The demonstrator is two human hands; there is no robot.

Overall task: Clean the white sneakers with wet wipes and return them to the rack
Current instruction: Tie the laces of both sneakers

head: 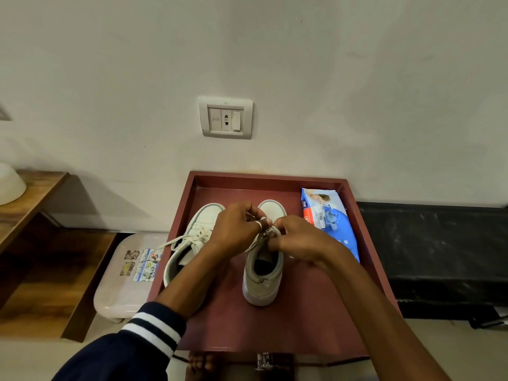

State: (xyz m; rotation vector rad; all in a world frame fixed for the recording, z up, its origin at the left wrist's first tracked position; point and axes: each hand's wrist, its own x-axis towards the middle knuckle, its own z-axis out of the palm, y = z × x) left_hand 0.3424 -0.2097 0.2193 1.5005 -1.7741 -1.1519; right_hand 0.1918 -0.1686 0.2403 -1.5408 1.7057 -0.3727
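Note:
Two white sneakers stand side by side, toes to the wall, on a dark red tray-like surface (302, 320). The left sneaker (192, 237) has loose laces trailing off to the left. Over the tongue of the right sneaker (262, 281), my left hand (236, 229) and my right hand (294, 237) meet, each pinching that shoe's laces between curled fingers. A blue pack of wet wipes (330, 221) lies flat along the tray's right side, beside my right wrist. The hands hide the right shoe's lacing.
A raised rim (264, 178) runs round the tray against the wall with a socket plate (226, 117). A pale plastic lidded box (129, 273) sits on the floor at left, by wooden shelving (33, 215). A black padded bench (434, 248) is at right.

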